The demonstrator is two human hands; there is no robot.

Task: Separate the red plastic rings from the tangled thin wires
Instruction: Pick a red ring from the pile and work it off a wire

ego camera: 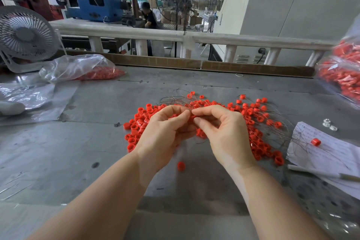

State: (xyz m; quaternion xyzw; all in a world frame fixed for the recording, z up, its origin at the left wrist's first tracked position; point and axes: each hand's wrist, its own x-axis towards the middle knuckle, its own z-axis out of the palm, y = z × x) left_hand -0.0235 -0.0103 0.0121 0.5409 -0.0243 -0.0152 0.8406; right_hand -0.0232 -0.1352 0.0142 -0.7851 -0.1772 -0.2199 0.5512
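Above the grey table [78,142], two hands, left [163,134] and right [224,132], fingers pinching thin wires [175,100] over uncounted red rings [259,148]

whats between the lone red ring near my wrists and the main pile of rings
In the head view, only bare grey table separates the lone ring from the ring pile.

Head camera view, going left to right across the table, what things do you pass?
Desk fan → clear bag of red rings → loose ring pile → left hand → right hand → paper sheet
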